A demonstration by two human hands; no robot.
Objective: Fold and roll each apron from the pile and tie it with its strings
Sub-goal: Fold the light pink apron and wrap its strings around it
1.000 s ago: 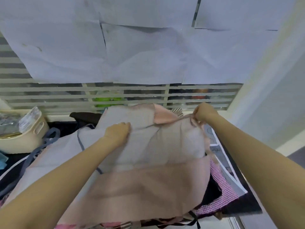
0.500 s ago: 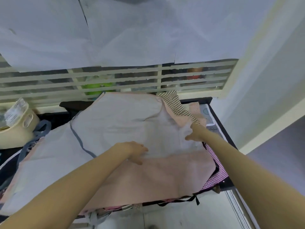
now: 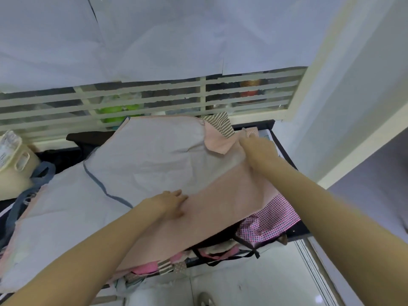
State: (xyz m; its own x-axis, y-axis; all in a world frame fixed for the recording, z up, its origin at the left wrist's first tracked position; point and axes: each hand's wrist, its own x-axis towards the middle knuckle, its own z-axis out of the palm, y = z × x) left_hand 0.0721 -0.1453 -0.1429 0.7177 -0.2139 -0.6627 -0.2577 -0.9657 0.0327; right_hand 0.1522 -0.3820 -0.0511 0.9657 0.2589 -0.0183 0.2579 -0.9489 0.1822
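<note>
At frame centre, a pink apron [image 3: 223,208] lies spread atop the pile on a dark counter [image 3: 284,151]; the left hand [image 3: 170,202] presses flat with straight fingers to pin the fold, while the right hand [image 3: 258,151] pinches its far corner taut.

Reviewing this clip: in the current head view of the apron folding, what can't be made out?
- Right hand: its fingertips lie at the pink apron edge; whether they pinch cloth is hidden by the hand's back.
- Apron strings: none plainly traceable; the top apron covers the pile.
- Cream basket: cut off by the left frame edge.
- Things behind the window slats: blocked by slats and blurred.
</note>
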